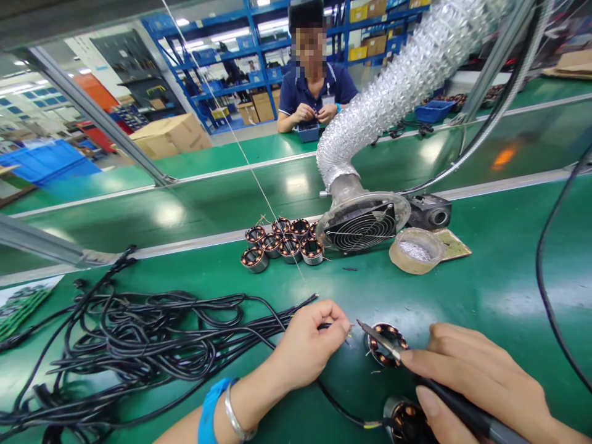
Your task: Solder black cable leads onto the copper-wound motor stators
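Note:
My left hand [308, 342] pinches the stripped end of a black cable, with thin coloured wires showing past the fingertips. My right hand [481, 376] holds a soldering iron [444, 391] like a pen, its tip close to those wire ends. Under the iron's tip lies a copper-wound stator [387, 345] on the green bench. A second stator [409, 422] sits at the bottom edge, partly hidden by my right hand, with a black cable running to it. Left of my left hand spreads a tangle of black cables [139, 333].
Several stators [290, 248] stand in rows near the bench's back rail. Beside them are a round fume extractor fan [363, 225] with a silver duct [388, 105] and a bowl of solder bits [416, 250]. A person [317, 92] sits across the bench.

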`<state>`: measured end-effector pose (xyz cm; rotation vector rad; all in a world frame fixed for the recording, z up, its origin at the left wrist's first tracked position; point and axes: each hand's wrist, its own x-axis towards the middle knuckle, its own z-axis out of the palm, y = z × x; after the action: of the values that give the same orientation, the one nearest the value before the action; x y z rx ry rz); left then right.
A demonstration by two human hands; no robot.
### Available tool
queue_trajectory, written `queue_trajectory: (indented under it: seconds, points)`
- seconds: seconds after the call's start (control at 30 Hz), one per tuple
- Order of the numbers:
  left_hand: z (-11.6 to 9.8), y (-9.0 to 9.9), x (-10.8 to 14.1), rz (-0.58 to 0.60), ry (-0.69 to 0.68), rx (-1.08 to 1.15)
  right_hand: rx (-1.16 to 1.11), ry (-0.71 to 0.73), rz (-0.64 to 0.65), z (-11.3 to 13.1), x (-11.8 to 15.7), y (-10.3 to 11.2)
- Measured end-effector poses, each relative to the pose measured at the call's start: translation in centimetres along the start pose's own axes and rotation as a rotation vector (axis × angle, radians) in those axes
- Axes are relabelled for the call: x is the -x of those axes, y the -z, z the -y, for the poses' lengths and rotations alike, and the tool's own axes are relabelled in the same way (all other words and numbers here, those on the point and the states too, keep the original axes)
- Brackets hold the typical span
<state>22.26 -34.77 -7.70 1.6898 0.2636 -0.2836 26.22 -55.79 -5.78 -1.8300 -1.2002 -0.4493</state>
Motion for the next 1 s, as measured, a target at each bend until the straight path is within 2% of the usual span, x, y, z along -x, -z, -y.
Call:
queue_trajectory:
  seconds: [0.17,0.37,0.63,0.83,1.0]
  points:
    - [-0.1,0.0,0.0,-0.004,-0.002,-0.003,0.002,-0.018,0.015,0.0,0.2,0.4]
    - [0.1,0.0,-0.1,-0.001,0.001,0.000,-0.023,-0.027,-0.027,-0.3,0.5,-0.5]
    - [0.0,0.0,-0.1,-0.003,0.004,-0.009,-0.053,0.018,-0.010,-0.5,1.2,-1.0]
    - [-0.1,-0.1,-0.1,-0.003,0.013,0.009,-0.032,0.014,0.042,-0.4,0.6,-0.4]
    - [0.0,-0.1,-0.1,0.000,0.004,0.024,0.000,0.022,0.022,-0.4,0.1,0.4]
